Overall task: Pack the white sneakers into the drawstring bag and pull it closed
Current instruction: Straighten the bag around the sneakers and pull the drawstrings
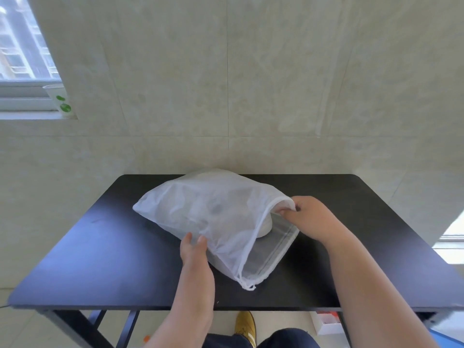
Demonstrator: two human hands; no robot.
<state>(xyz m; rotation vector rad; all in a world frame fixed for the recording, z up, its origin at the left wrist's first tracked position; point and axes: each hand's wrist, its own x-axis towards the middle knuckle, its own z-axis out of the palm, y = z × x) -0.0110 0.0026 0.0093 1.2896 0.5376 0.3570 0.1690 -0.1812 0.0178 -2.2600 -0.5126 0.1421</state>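
A sheer white drawstring bag (200, 207) lies on the black table (100, 259), its mouth open toward the right. White sneakers show dimly through the mesh; the heel of one sneaker (266, 228) peeks out at the opening. My right hand (308, 217) pinches the upper rim of the bag's mouth and lifts it. My left hand (194, 252) presses against the bag's near side, fingers spread on the fabric. The knotted drawstring end (248, 286) lies on the table at the mouth's near corner.
The table stands against a tiled wall. A paper cup with green dots (60, 100) sits on the window sill at the left. Below the table's front edge I see a yellow shoe (244, 325) and a white box (326, 325) on the floor.
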